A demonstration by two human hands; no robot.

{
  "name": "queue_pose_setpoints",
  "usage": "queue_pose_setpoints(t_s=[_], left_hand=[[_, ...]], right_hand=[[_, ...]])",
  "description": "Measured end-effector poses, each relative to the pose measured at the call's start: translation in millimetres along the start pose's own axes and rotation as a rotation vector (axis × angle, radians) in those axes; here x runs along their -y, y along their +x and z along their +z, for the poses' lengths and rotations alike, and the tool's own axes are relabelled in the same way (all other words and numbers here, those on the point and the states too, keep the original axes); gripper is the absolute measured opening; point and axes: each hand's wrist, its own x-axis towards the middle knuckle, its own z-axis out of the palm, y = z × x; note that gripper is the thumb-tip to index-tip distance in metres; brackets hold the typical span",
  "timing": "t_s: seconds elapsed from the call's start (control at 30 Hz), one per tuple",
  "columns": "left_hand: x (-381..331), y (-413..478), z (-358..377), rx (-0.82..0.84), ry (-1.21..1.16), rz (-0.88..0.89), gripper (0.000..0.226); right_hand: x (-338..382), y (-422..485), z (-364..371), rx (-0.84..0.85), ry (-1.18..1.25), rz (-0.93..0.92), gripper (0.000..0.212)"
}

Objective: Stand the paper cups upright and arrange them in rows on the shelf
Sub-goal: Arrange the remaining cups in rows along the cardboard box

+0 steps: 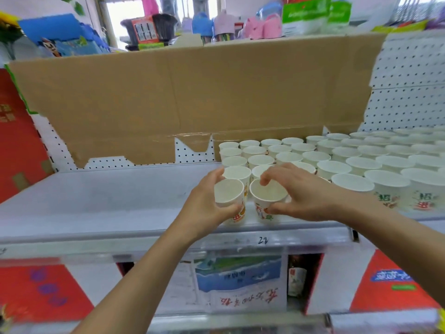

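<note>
Your left hand (pixel 204 208) and right hand (pixel 303 194) are bare, and both forearms show uncovered down to the frame's lower edge

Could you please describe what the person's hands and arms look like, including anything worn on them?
Both arms are bare as far as the picture shows: no sleeve covers the left forearm or the right forearm. The left hand and the right hand wear no gloves, and no watch, bracelet or ring is visible.
</note>
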Motion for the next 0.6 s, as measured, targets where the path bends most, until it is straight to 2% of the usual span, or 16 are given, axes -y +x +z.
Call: queue_pose_setpoints(t_s=[0.2, 0.37, 0.6], left_hand=[[-2, -1, 8, -0.017, 0.007, 0.014, 0.093], [-1, -9, 14, -0.117, -0.035, -0.031, 0.101], [1, -7, 24, -0.129, -0.079, -0.01, 0.077]], right_hand=[[-7, -3, 1, -0.029, -0.048, -0.047, 0.04], [-5, -9, 5, -0.174, -0.027, -0.068, 0.032], [-8, -13, 15, -0.228, -0.025, -0.063, 0.013]])
